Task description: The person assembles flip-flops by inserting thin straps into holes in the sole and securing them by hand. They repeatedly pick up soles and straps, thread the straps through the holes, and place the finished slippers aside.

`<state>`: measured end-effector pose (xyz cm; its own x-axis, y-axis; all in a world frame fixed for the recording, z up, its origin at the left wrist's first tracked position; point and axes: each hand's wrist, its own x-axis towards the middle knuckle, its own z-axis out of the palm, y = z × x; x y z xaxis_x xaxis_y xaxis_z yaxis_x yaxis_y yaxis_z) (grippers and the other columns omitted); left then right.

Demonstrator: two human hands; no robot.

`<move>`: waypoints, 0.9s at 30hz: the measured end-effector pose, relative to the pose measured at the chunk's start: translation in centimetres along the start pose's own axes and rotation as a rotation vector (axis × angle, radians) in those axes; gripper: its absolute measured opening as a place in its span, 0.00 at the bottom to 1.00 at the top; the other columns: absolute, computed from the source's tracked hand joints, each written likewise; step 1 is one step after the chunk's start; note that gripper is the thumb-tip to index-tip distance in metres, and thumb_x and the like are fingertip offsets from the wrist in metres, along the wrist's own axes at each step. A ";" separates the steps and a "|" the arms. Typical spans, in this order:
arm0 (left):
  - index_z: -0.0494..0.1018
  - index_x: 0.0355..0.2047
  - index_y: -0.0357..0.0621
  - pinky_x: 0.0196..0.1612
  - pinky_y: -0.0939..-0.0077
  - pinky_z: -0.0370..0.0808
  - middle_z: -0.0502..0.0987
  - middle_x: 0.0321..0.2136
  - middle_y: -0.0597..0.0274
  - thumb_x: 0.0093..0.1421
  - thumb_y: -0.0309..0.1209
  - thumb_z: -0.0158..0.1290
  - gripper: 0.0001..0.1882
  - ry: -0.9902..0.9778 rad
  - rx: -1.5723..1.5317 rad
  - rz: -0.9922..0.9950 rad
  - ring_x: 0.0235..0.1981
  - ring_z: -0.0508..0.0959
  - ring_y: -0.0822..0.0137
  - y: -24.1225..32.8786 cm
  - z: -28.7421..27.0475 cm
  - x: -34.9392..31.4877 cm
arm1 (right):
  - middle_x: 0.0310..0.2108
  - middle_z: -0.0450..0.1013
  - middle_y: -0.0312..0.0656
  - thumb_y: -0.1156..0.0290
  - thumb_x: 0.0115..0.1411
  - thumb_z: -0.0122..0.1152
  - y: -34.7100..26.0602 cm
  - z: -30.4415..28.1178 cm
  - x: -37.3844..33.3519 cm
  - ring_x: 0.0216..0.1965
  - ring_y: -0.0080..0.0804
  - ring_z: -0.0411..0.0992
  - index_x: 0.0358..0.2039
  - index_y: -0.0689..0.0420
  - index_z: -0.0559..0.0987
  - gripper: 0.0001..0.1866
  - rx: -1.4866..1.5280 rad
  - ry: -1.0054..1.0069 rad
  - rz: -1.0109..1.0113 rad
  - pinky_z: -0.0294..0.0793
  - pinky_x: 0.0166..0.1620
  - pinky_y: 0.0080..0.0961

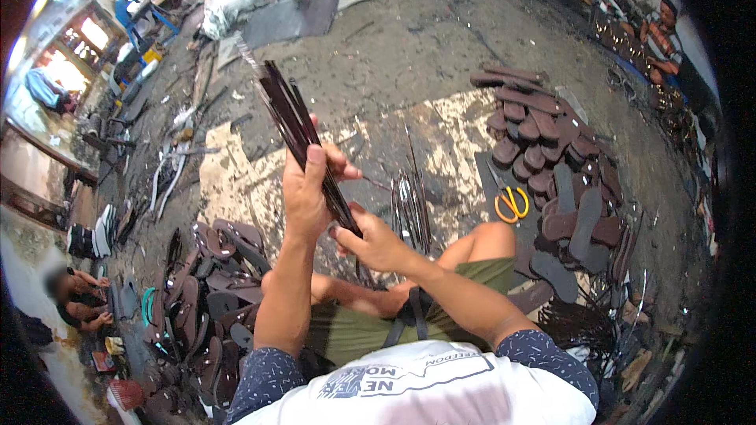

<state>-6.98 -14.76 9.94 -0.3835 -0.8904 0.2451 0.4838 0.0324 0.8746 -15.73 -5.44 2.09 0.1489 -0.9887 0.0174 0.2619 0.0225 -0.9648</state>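
Observation:
A bundle of long, thin dark brown strips slants up and to the left in front of me. My left hand is wrapped round its middle, thumb lying along the strips. Lower down, my right hand pinches the bundle's bottom end between thumb and fingers. More dark strips lie side by side on the worn floor sheet, just beyond my crossed legs. Scissors with yellow-orange handles rest to the right of those strips.
Brown sandal soles are heaped at the right, with grey soles nearer me. Sandals pile up at my left. Dark strands lie near my right elbow. One person sits at far left, another at far right.

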 end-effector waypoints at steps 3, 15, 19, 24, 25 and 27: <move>0.57 0.67 0.39 0.28 0.75 0.78 0.73 0.28 0.66 0.68 0.37 0.58 0.33 -0.088 0.072 -0.010 0.25 0.77 0.72 1.5 -1.8 0.8 | 0.28 0.73 0.43 0.61 0.68 0.60 1.9 -0.7 0.4 0.29 0.28 0.72 0.54 0.57 0.72 0.19 -0.256 0.085 -0.069 0.74 0.36 0.33; 0.67 0.59 0.36 0.42 0.77 0.78 0.81 0.39 0.59 0.63 0.23 0.59 0.25 -0.364 0.659 0.282 0.39 0.81 0.72 -6.7 -5.0 -5.0 | 0.39 0.75 0.54 0.56 0.66 0.62 4.8 -2.3 -1.5 0.40 0.45 0.77 0.52 0.60 0.71 0.24 0.089 0.048 -0.129 0.76 0.41 0.40; 0.73 0.52 0.39 0.30 0.82 0.71 0.79 0.33 0.64 0.68 0.30 0.56 0.14 0.020 0.318 0.192 0.24 0.70 0.79 -0.7 -0.2 -4.2 | 0.37 0.76 0.55 0.54 0.67 0.61 7.9 -0.1 1.3 0.36 0.41 0.77 0.55 0.58 0.71 0.24 -0.418 0.286 -0.418 0.76 0.40 0.38; 0.64 0.62 0.39 0.33 0.79 0.77 0.79 0.32 0.61 0.65 0.26 0.58 0.26 -0.076 0.407 0.098 0.31 0.80 0.73 1.4 0.3 -2.8 | 0.33 0.76 0.52 0.55 0.65 0.63 7.8 -0.8 0.3 0.31 0.43 0.77 0.56 0.55 0.72 0.24 -0.368 0.304 -0.229 0.76 0.37 0.40; 0.62 0.64 0.39 0.38 0.77 0.79 0.80 0.35 0.58 0.63 0.24 0.59 0.29 -0.111 0.366 0.026 0.35 0.81 0.72 1.0 -0.5 -2.7 | 0.34 0.76 0.53 0.56 0.65 0.64 7.2 -0.8 0.7 0.31 0.45 0.77 0.56 0.54 0.72 0.24 -0.269 0.283 -0.182 0.76 0.36 0.42; 0.60 0.66 0.37 0.43 0.75 0.79 0.81 0.38 0.57 0.63 0.22 0.59 0.32 -0.100 0.355 -0.031 0.39 0.82 0.70 -1.4 -2.1 -3.8 | 0.37 0.77 0.55 0.59 0.63 0.64 8.3 0.0 1.2 0.34 0.50 0.78 0.56 0.55 0.71 0.25 -0.455 0.310 -0.372 0.77 0.40 0.43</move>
<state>-4.58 -12.31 6.87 -0.4775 -0.8450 0.2407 0.1742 0.1774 0.9686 -13.41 -6.44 -5.94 -0.1727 -0.9169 0.3598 -0.1960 -0.3259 -0.9248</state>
